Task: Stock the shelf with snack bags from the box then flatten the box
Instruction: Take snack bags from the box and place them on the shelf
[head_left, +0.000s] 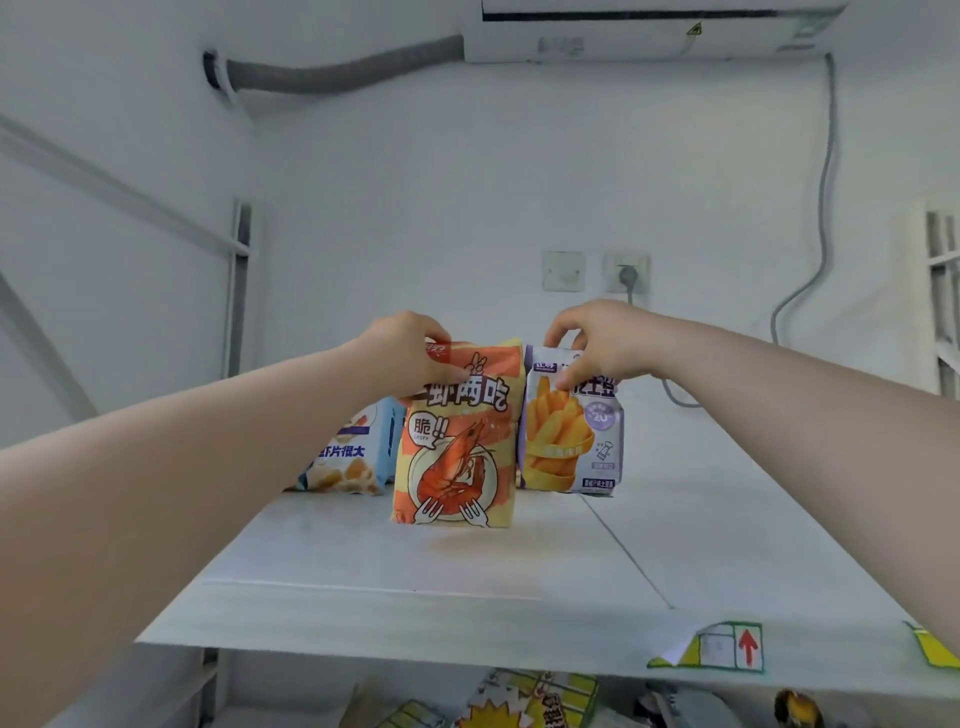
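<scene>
An orange and yellow shrimp snack bag (457, 447) stands upright on the white shelf (363, 571). My left hand (410, 353) pinches its top edge. To its right stands a purple fries snack bag (571, 441), and my right hand (597, 343) pinches the top of that one. Behind my left forearm a blue snack bag (358, 452) stands further back on the shelf, partly hidden. The box is only partly seen as yellow and white flaps (722, 649) at the shelf's front right edge.
A white wall with a socket and plug (626, 273) rises behind the shelf. An upright shelf post (236, 291) stands at the back left. More colourful packs (524, 701) lie on a lower level under the shelf's front edge.
</scene>
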